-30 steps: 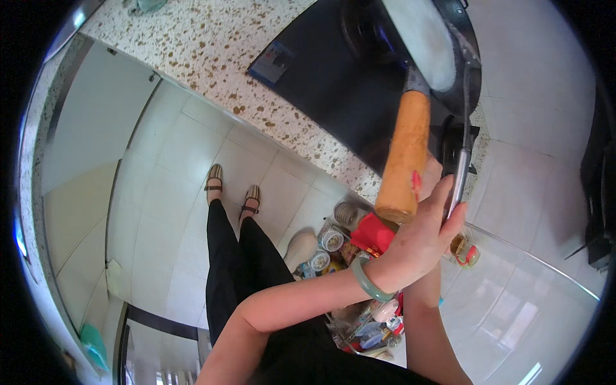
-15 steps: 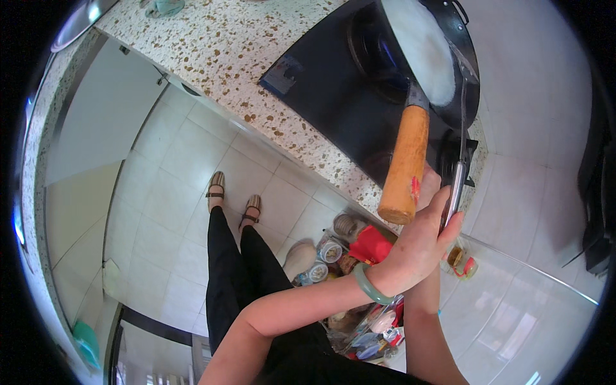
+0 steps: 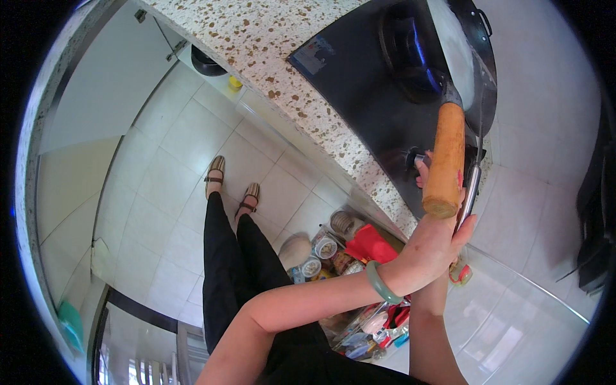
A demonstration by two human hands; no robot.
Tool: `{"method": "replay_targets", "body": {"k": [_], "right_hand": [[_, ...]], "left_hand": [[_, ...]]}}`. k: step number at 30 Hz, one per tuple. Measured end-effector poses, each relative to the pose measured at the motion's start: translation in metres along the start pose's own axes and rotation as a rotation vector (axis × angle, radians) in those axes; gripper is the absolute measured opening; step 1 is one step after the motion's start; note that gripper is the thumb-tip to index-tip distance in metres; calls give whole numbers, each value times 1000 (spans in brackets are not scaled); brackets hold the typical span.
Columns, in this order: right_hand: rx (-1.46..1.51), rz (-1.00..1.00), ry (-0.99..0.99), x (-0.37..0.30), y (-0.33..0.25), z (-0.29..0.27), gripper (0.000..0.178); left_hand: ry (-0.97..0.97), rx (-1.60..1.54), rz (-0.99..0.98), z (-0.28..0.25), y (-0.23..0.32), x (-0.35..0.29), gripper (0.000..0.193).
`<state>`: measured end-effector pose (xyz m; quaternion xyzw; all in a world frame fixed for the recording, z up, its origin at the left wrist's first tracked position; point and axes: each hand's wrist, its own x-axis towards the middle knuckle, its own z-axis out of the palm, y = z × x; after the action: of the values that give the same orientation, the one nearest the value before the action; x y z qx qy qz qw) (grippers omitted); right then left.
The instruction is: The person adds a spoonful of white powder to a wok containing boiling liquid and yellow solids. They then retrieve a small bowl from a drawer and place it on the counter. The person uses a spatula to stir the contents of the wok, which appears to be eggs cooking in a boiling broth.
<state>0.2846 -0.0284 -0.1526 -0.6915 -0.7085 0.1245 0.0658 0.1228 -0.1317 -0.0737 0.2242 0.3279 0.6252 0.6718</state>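
My left hand [image 3: 433, 247], with a green bangle at the wrist, is closed round the metal handle of a spatula [image 3: 475, 186]. The spatula's far end reaches into a dark wok [image 3: 486, 106] holding something white [image 3: 454, 48]. The wok's wooden handle [image 3: 444, 160] points toward me, passing over my right hand [image 3: 424, 172] and hiding part of it. Under that handle, the fingers of my right hand are closed on a stove knob [image 3: 418, 158]. Blue shows at the burner [image 3: 420, 54] beside and below the wok.
The black gas hob [image 3: 346, 77] sits in a speckled counter [image 3: 269, 64], with a tiled wall [image 3: 520, 192] to the right. Below the counter edge, jars [image 3: 326, 247], a red packet [image 3: 372, 244] and several packages crowd together. My feet stand on the tiled floor [image 3: 173, 186].
The view has shifted, so the hob and counter sit farther right and lower. My right fingers, mostly hidden behind the wooden handle before, now show at the knob. My left hand keeps the spatula.
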Motion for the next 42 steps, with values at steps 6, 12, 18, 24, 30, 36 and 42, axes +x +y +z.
{"method": "replay_targets", "body": {"k": [6,12,18,24,30,36,42], "right_hand": [[22,3,-30,-3,2,-9,38],[31,-10,-63,0,0,-8,38],[37,-9,-82,0,0,-5,39],[49,-11,-106,1,2,-5,40],[67,-6,-127,0,5,-9,42],[83,-26,-157,1,8,-9,43],[74,-38,-215,4,9,-15,45]], "left_hand": [[124,168,103,4,-2,-1,43],[99,177,154,-2,0,2,45],[52,144,154,-6,-3,2,50],[77,169,178,-7,-8,4,52],[188,87,217,-6,-6,7,32],[198,-10,178,-7,-5,6,23],[188,-51,132,-4,-3,5,26]]}}
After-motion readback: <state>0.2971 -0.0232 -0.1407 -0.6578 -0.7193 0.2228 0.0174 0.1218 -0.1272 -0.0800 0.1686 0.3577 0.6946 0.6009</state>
